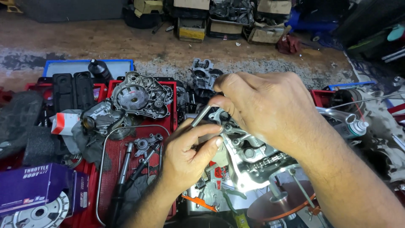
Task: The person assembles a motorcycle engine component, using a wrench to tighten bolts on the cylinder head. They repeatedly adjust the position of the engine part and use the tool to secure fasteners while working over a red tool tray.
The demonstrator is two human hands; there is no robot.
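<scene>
My left hand (187,150) grips a thin metal tool (201,115), a rod-like key that slants up to the right. My right hand (263,103) rests on top of a silver engine cylinder head (249,150), fingers pinched at its upper left corner where the tool's tip meets it. A timing chain (270,160) shows on the head just below my right wrist. Whether the right fingers pinch a small part is hidden.
Red trays (166,86) on the left hold an engine cover (141,95), black parts, rods and a bent wire. A purple box (36,185) lies at lower left, a spray can (352,126) at right. Boxes line the far floor.
</scene>
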